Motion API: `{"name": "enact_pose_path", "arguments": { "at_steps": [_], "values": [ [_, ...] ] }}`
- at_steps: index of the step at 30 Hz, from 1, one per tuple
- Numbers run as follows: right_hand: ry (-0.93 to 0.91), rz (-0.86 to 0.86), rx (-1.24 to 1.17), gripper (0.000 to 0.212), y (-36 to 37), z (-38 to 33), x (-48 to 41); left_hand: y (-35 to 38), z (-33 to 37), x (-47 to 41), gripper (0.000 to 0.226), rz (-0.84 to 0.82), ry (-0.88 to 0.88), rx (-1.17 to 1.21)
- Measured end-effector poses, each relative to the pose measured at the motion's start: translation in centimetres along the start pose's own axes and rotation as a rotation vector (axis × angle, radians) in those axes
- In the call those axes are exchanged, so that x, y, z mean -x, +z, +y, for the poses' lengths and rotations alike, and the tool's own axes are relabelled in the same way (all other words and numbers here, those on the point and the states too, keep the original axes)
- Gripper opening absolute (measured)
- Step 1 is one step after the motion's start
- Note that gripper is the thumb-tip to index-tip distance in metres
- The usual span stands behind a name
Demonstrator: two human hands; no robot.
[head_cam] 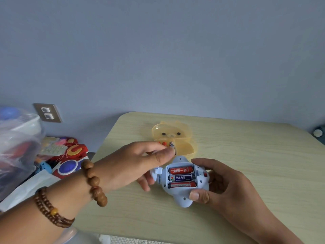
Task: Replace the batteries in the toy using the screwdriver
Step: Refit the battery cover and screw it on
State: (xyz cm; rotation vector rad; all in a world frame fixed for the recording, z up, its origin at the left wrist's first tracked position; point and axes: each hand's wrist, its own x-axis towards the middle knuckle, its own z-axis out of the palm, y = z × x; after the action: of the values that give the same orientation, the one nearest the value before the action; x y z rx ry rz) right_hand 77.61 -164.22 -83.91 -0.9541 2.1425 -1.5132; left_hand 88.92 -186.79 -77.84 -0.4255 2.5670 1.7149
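Pale blue plastic is forming the toy (182,187), a rounded shell lying underside up just above the wooden table (246,155), with stubby limbs sticking out and its battery bay showing uncovered. Three batteries (182,177) are sitting side by side in the bay: red at the top, dark blue in the middle, red at the bottom. The right hand (223,184) is cradling the toy, thumb pressing its lower edge and fingers wrapping behind. The left hand (140,161) is pinching a loose battery (172,147) between thumb and forefinger, right over an open yellow bear-faced case (174,138) behind the toy.
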Motion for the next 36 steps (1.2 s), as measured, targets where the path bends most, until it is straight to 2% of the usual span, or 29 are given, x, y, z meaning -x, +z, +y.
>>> {"name": "enact_pose_path", "arguments": {
  "at_steps": [2,4,9,14,16,20,25,36],
  "values": [
    [0.001,0.005,-0.001,0.069,0.0,0.1,0.0,-0.3,-0.4,0.1,0.063,-0.065,-0.002,-0.066],
    [0.004,0.004,0.000,0.070,0.0,0.1,0.0,-0.4,-0.6,0.1,0.072,-0.031,0.019,-0.150],
    [0.008,0.000,-0.008,0.069,-0.1,0.1,-0.1,0.0,-0.2,0.4,0.055,0.175,0.146,-0.461],
    [0.017,0.007,-0.025,0.072,0.0,0.1,0.0,1.0,0.1,0.3,0.076,0.230,0.351,-0.615],
    [0.018,0.010,-0.020,0.073,0.0,0.1,0.0,1.5,0.4,0.3,0.076,0.260,0.412,-0.615],
    [0.028,0.011,-0.017,0.071,0.0,0.0,-0.1,2.5,1.0,0.4,0.054,0.274,0.480,-0.669],
    [0.029,0.013,-0.039,0.071,0.0,-0.2,0.0,3.5,0.6,-0.3,0.064,0.205,0.519,-0.690],
    [0.006,0.001,-0.014,0.067,0.1,-0.9,0.1,4.3,0.2,-0.4,0.062,0.277,0.570,-0.694]
  ]
}}
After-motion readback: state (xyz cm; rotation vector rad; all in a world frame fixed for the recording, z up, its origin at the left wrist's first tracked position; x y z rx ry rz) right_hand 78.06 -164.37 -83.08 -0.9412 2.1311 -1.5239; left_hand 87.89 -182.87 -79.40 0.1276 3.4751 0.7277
